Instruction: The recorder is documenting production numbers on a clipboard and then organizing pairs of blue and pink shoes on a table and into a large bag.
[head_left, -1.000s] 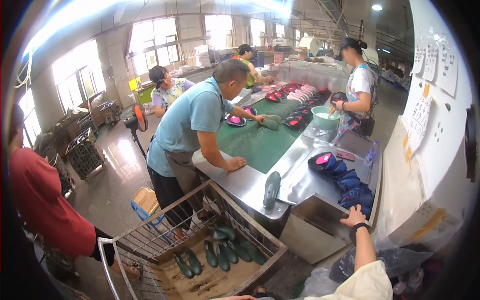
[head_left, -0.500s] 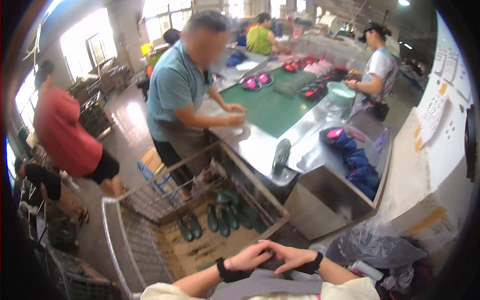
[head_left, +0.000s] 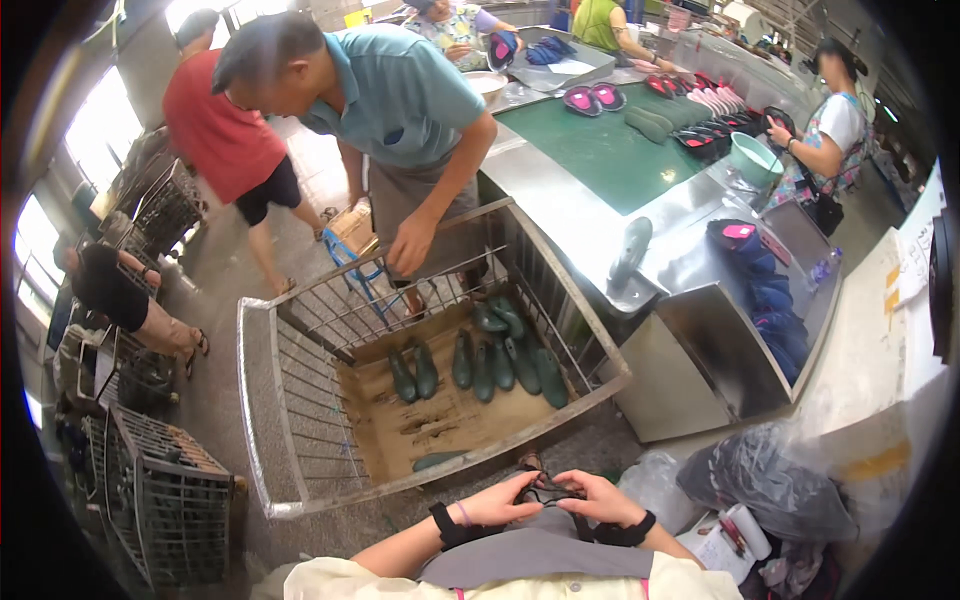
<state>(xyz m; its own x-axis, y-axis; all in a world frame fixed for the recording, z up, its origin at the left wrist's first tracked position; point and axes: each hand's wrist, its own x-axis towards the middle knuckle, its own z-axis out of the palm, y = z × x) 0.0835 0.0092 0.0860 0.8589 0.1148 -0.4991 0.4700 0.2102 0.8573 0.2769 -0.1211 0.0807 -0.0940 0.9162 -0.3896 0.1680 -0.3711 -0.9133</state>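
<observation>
Close to my apron front, my left hand point(head_left: 500, 501) and my right hand point(head_left: 605, 499) face each other with bent fingers and thumbs. Between the fingertips is a thin, dark, looped thing point(head_left: 547, 490), like a cord or strap; its exact kind is too small to make out. Both hands pinch it from opposite sides. Just beyond them stands a metal wire cart point(head_left: 480, 487) with a brown bottom. Several dark green shoe lasts point(head_left: 483, 372) lie in rows inside it, and another last point(head_left: 440, 460) rests by its near rail.
A co-worker in a blue shirt point(head_left: 400, 100) leans over the cart's far side. To the right are a metal worktable with a green belt point(head_left: 570, 150), a green last point(head_left: 631, 250) on its corner, and a bin of blue shoe pieces point(head_left: 775, 310). Plastic bags point(head_left: 765, 485) lie at my right.
My hands have drawn apart, showing the dark thing between them. The blue-shirted co-worker has bent down toward the cart. The view has shifted, bringing more of the cart into sight.
</observation>
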